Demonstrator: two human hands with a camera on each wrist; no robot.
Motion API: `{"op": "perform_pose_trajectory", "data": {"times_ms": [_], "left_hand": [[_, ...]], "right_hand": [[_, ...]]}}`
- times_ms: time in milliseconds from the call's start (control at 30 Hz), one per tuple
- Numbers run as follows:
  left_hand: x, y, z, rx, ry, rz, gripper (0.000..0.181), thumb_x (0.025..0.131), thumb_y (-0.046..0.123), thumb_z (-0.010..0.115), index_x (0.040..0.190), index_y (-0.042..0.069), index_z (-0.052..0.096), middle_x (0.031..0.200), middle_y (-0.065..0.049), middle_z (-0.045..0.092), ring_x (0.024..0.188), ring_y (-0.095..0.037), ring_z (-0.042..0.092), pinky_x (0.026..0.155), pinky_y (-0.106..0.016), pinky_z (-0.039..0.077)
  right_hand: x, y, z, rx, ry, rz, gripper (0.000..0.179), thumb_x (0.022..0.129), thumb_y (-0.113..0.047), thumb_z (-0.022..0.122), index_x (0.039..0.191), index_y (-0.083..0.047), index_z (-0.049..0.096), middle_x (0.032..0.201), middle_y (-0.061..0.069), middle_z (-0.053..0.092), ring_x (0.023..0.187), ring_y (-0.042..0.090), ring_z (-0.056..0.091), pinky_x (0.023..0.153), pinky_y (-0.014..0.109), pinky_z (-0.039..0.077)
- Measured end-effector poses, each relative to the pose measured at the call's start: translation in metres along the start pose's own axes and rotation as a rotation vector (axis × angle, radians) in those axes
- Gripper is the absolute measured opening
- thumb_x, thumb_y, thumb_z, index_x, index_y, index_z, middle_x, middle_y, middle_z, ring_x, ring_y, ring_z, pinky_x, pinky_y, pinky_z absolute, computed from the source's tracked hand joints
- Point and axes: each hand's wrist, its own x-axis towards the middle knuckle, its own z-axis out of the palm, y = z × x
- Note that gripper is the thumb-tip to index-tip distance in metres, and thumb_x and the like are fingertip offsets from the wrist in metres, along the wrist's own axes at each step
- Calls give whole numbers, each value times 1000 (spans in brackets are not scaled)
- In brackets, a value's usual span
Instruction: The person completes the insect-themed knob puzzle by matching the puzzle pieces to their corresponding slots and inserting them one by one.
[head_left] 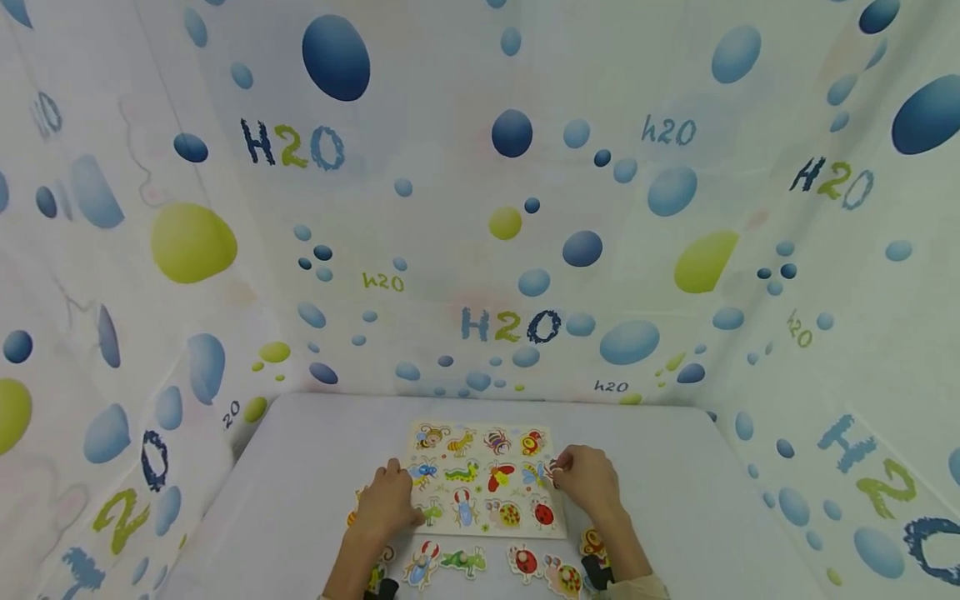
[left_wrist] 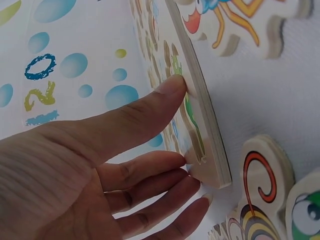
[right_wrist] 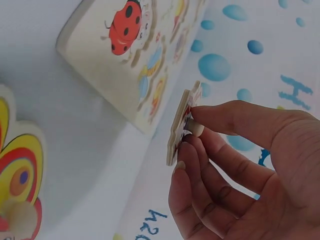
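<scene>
A wooden insect puzzle board (head_left: 480, 492) lies on the table between both hands. My left hand (head_left: 386, 500) is at its left side; in the left wrist view the thumb (left_wrist: 172, 87) touches the printed face near the edge, the other fingers extended beside the corner. With thumb and fingertips, my right hand (head_left: 591, 481) pinches the round wooden knob (right_wrist: 196, 128) of a puzzle piece (right_wrist: 179, 127). That piece is raised and seen nearly edge-on, its print mostly hidden. In the head view it overlaps the board's right edge.
Loose knobbed pieces lie in front of the board, among them a blue beetle (head_left: 422, 565), a green grasshopper (head_left: 467, 562), a ladybug (head_left: 525, 562) and a spotted snail (head_left: 564, 577). A butterfly piece (right_wrist: 22, 175) lies near the right hand. Patterned curtains (head_left: 450, 208) surround the table.
</scene>
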Motion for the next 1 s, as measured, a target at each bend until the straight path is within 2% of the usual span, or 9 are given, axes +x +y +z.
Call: {"op": "perform_pose_trajectory", "data": {"times_ms": [500,800,1000], "left_hand": [[1,-3,0,-8,7,3,57,61,23,103,95,-5,66,96,-11,50,87,-27,49,72,-50,54],[1,-3,0,-22,-24,-9,58,62,24,102,97,-5,65,96,-10,48,86,-27,48,71,-50,53],[1,-4,0,-23,-4,3,59,61,24,103,96,-5,64,96,-10,49,86,-27,48,70,-49,53]], "right_hand": [[4,-8,8,16,-4,2,13,83,-14,82,79,-14,70,69,-4,60,61,13,52,53,31,43],[5,-10,12,2,1,-10,14,82,-13,83,79,-14,69,70,-4,60,61,13,52,53,31,43],[5,-12,15,10,1,-10,15,83,-13,83,79,-13,69,70,-4,60,61,13,52,54,30,43]]}}
